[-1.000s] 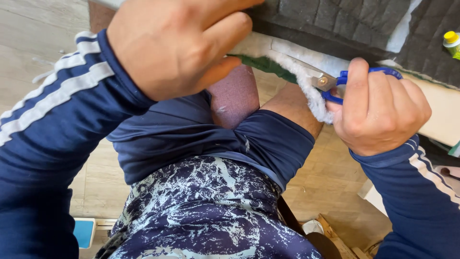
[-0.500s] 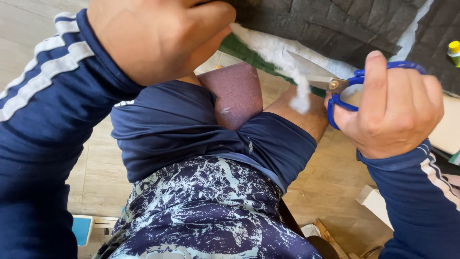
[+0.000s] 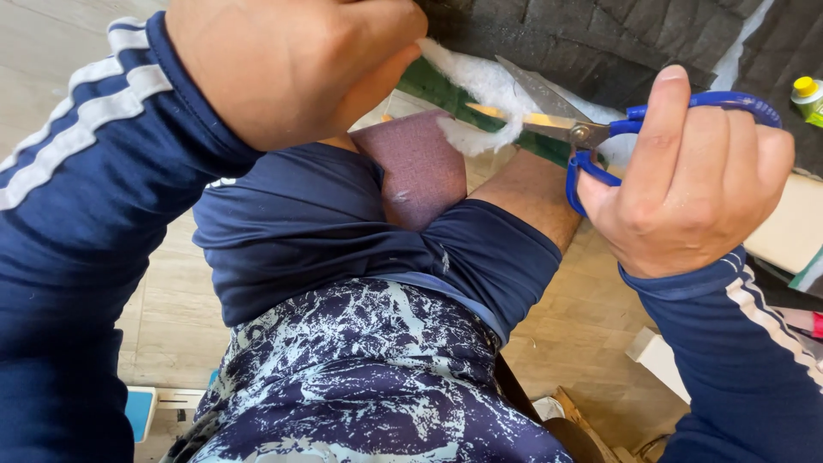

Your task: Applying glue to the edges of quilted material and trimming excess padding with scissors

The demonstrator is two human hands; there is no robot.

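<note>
The scissors have swung left, blades now opened around the white wadding.
Right hand fingers clamped through the blue handles; left hand fingers pinched shut on the wadding, above the knees.

Pale wood-look floor lies beneath me in even light. Dark grey quilted fabric spreads across the top. A small yellow-capped bottle stands at the right edge. A blue-and-white flat object lies lower left.
</note>
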